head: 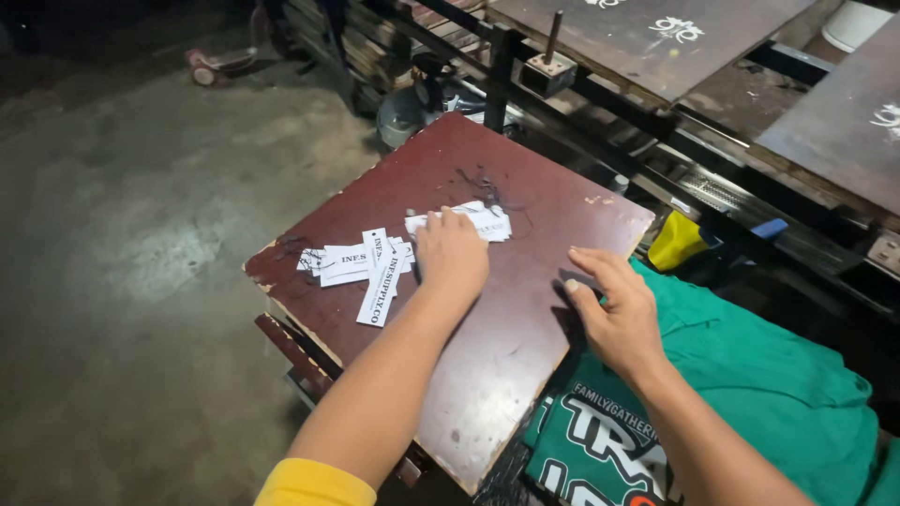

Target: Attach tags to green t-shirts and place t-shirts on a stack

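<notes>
Item: board [487, 356], dark red, worn, scratched, set corner-on over a concrete floor [122, 281].

Item: white tags [361, 265], printed, in two loose lots. We found the larger lot near the board's 9 o'clock corner, several tags overlapping, one long tag lying across the rest. The smaller lot [483, 220] lay toward 12 o'clock of the board's middle.

Item: left hand [452, 253], palm down on the board between the two lots. Its fingers [441, 223] lay flat and close together, tips resting on the near edge of the smaller lot; the larger lot sat just beside the hand at 9 o'clock. It gripped nothing.

Item: right hand [614, 314], at the board's 3 o'clock edge, well apart from the tags. Its fingers [591, 267] were loosely spread and pressed on the board edge where it met the green shirt [778, 375]; nothing was held.

Item: yellow sleeve [314, 484] on the left arm.

Item: dark printing pallets [656, 37] at 1 o'clock, beyond the board.
</notes>
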